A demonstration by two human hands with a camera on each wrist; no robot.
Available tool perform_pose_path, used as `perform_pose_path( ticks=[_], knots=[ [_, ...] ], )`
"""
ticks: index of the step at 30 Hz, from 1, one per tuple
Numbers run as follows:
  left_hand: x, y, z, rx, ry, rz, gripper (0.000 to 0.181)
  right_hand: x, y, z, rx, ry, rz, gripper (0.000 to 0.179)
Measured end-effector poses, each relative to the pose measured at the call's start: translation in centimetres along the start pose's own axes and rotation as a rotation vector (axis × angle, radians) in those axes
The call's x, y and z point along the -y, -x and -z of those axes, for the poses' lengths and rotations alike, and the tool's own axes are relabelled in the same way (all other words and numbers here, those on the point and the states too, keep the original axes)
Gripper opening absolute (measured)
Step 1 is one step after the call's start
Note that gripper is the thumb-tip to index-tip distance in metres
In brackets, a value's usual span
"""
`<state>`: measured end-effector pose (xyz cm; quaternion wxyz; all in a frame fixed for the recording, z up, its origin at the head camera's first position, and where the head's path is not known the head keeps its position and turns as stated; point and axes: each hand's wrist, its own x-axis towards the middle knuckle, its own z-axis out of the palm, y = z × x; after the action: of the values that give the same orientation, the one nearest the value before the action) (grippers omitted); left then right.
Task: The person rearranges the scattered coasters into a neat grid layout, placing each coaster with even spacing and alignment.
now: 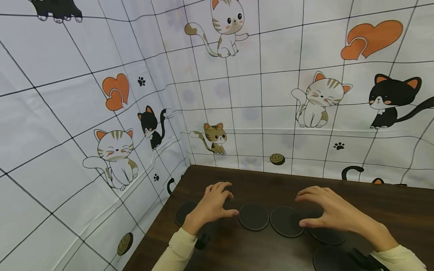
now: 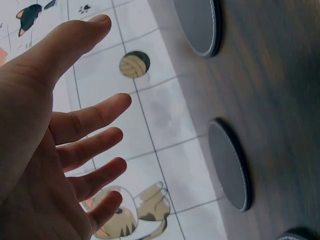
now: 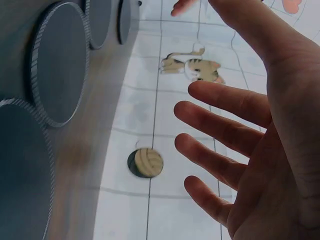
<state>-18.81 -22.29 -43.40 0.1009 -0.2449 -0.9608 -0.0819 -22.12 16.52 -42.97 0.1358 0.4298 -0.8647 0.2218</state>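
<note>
Wood-grained tabletop, round stitched discs

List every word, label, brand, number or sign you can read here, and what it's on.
None: no readable text shows anywhere.
The visible tops of the round dark discs look plain.
The wall covering shows pictures, not letters: cats, hearts, paw prints, balls of yarn.

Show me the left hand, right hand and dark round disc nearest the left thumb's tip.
Left hand (image 1: 211, 205), head view: back of hand.
Right hand (image 1: 333, 210), head view: back of hand.
Dark round disc (image 1: 254, 217), head view: middle of top.
</note>
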Motion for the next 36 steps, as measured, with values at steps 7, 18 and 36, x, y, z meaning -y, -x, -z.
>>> perform_pose_path(
  ticks=[7,18,36],
  knots=[
    [1.3,-0.3,0.7,-0.03,0.027,0.03,0.046,1.0,-3.0,-0.5,-0.006,-0.033,0.034,0.055],
    [4.4,-0.1,0.2,-0.025,0.052,0.094,0.046,3.2,-8.0,-2.1,0.044,-0.152,0.033,0.054],
    [8.3,0.3,-1.1,0.064,0.093,0.249,0.069,-0.2,-11.0,-8.4,0.211,-0.384,-0.052,0.049]
  ],
)
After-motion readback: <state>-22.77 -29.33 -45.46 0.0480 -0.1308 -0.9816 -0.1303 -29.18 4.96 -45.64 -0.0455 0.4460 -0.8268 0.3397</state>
